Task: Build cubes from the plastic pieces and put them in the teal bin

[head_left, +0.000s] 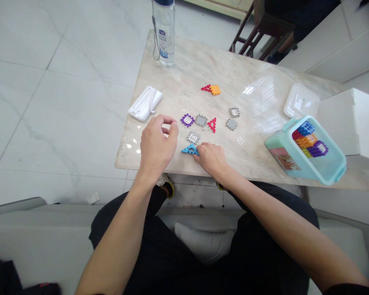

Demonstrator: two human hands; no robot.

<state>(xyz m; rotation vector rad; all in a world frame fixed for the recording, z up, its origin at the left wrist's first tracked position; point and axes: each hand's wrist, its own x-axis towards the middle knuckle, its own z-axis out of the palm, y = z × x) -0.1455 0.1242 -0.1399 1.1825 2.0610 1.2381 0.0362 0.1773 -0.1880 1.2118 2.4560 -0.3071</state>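
Note:
My right hand (211, 157) rests at the table's near edge, its fingers closed on the blue triangular piece (190, 150). Just beyond that lies a grey piece with a white window (192, 137). Raised to the left, my left hand (160, 141) is curled with a gap between thumb and fingers, nothing visible in it. Past it are a purple window piece (187, 120), a grey square (201, 120) and a red triangle (212, 125). Two more grey pieces (231, 124) sit to the right, near a loose white window (240, 141). An orange square (215, 89) touches a red piece farther back.
A teal bin (279, 157) of coloured pieces stands at the right, beside a clear lid (300, 100) and a white box (341, 123). A white device (144, 103) and a water bottle (167, 41) are on the left. Behind the table is a dark stool (258, 28).

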